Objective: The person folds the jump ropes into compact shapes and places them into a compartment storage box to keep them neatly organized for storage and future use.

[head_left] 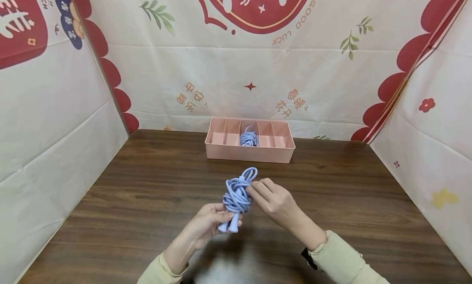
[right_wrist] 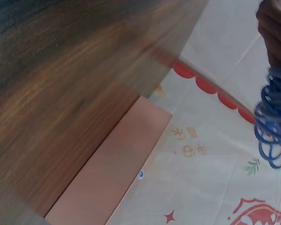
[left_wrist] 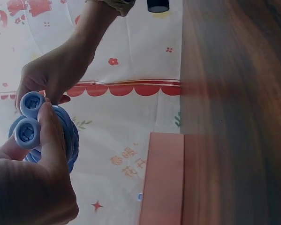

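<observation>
A light blue jump rope (head_left: 236,196), wound in coils around its two handles, is held above the table in front of me. My left hand (head_left: 206,224) grips it low, with the thumb across the handles (head_left: 234,223). In the left wrist view the round handle ends (left_wrist: 27,133) face the camera. My right hand (head_left: 273,202) pinches the cord at the right side of the coils; its fingertips are partly hidden. A loop stands up from the top of the bundle. Another coiled blue rope (head_left: 249,138) lies in the middle compartment of a pink divided box (head_left: 250,153).
The pink box stands at the back of the dark wooden table (head_left: 147,194), beyond my hands, divided into several compartments. Printed white cloth (head_left: 236,67) hangs behind the table and along both sides.
</observation>
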Tool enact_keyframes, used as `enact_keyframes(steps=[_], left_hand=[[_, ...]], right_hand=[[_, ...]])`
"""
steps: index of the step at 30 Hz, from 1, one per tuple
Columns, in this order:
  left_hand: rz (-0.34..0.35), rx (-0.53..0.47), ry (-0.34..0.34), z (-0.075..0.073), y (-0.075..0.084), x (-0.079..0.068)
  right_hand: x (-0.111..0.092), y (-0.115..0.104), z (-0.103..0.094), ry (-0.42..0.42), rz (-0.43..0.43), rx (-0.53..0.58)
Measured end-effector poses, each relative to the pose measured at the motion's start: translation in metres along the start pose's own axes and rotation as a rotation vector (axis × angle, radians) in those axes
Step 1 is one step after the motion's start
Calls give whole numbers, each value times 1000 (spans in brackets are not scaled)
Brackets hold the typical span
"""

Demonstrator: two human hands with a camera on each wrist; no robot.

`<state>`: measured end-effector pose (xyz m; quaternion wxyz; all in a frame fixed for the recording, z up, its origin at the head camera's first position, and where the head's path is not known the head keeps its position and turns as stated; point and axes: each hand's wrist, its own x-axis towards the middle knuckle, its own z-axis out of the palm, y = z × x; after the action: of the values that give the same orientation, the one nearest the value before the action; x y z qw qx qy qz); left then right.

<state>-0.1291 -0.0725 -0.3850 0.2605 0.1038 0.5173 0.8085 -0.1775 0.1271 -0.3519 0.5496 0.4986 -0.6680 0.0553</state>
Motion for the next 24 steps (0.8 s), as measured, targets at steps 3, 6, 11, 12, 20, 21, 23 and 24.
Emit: enact_keyframes(steps=[3, 6, 11, 12, 20, 21, 23, 24], left_hand=[[4, -22, -46, -6, -3, 3], [10, -45, -71, -12, -5, 5], [19, -52, -63, -15, -7, 4], [22, -55, -60, -15, -7, 4], [77, -112, -68, -15, -10, 7], [86, -113, -66, -14, -10, 7], [104, -117, -48, -11, -9, 7], [111, -116, -36, -11, -8, 8]], right_hand=[[-3, -1, 0, 4, 57, 131], [-3, -4, 0, 57, 111, 249], [2, -8, -2, 105, 15, 217], [4, -9, -2, 110, -7, 203], [12, -15, -4, 199, 207, 457], [14, -15, -5, 216, 232, 488], [17, -15, -6, 239, 231, 498], [18, -15, -6, 236, 211, 477]])
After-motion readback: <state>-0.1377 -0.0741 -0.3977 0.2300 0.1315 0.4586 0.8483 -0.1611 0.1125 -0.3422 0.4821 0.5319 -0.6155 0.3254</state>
